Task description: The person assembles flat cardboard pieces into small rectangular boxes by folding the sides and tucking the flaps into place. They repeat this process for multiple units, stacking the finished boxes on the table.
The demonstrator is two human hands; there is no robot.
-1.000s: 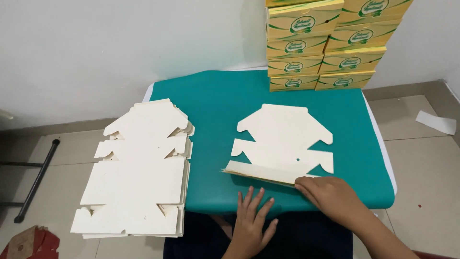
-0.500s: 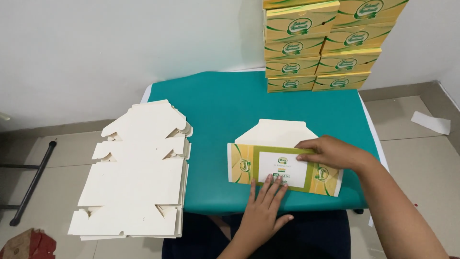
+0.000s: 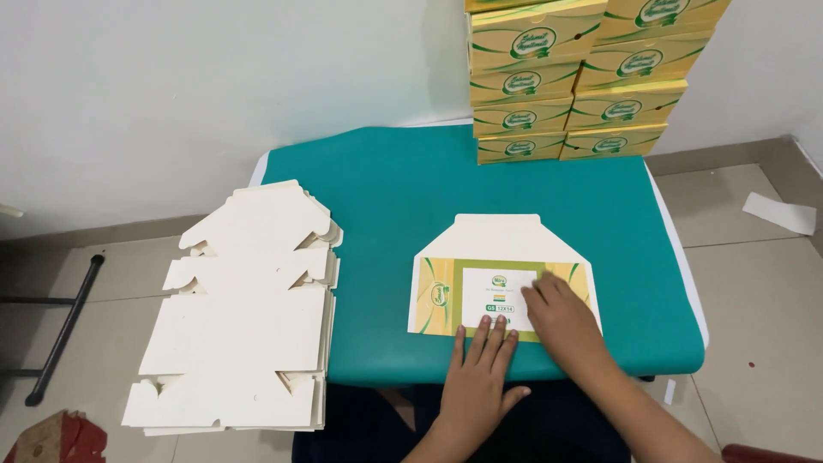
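While both palms lie flat with fingers spread, gripping nothing, the left hand presses the near edge of the folded carton blank at the front of the teal table & the right hand rubs its printed panel. Best, I'd say, to keep even pressure along the crease w/o skewing it. Flat blank stack sits left, finished boxes at back.

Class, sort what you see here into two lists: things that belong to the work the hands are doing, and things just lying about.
In the work:
folded carton blank, pressed flat by left hand and right hand
stack of flat blanks
stacked finished boxes
green table

Lying about:
paper scrap on the floor
black metal leg
red thing, bottom left corner
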